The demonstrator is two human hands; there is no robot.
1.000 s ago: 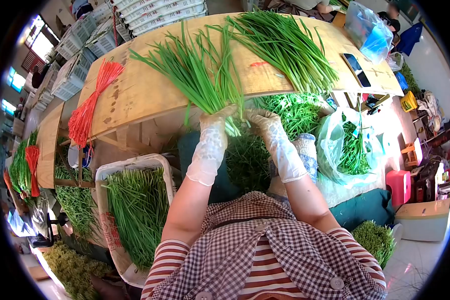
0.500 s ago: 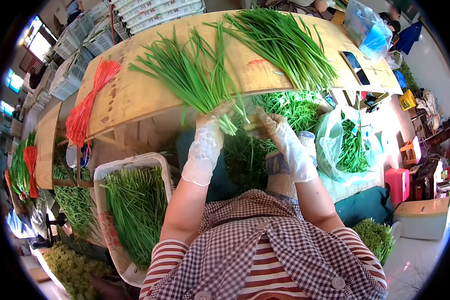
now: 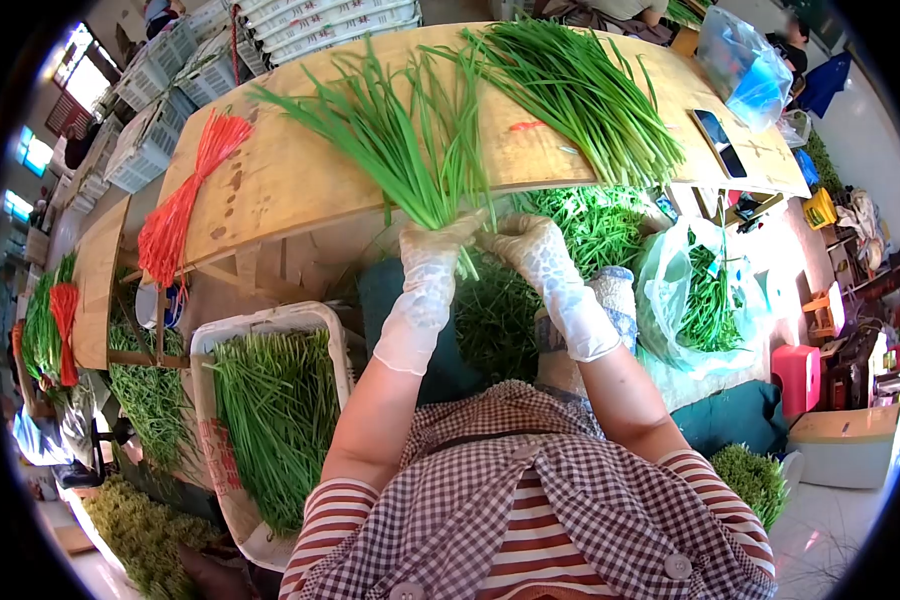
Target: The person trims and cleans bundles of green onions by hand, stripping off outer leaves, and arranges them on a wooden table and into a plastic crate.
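In front of me, over the near edge of the table, my left hand (image 3: 432, 250) is closed around the stems of a bunch of garlic chives (image 3: 400, 145). The leaves fan out over the tabletop, and a short stretch of stem ends sticks out below the fist. My right hand (image 3: 532, 250), gloved like the left, is close beside the stems with its fingers drawn together. What those fingertips pinch, if anything, is hidden. A larger pile of garlic chives (image 3: 585, 95) lies on the table farther back.
Red ties (image 3: 195, 190) hang over the table's (image 3: 300, 190) left edge. A phone (image 3: 718, 143) and a plastic bag (image 3: 740, 70) are at the right. Below stand a white crate (image 3: 340, 350) of cut greens and a clear bag (image 3: 660, 300) of greens. White crates (image 3: 330, 25) are stacked behind.
My right hand has moved up and closer to the left, its fingers curling from stretched to drawn together. The bunch stays in my left hand, with fewer stem ends showing below it.
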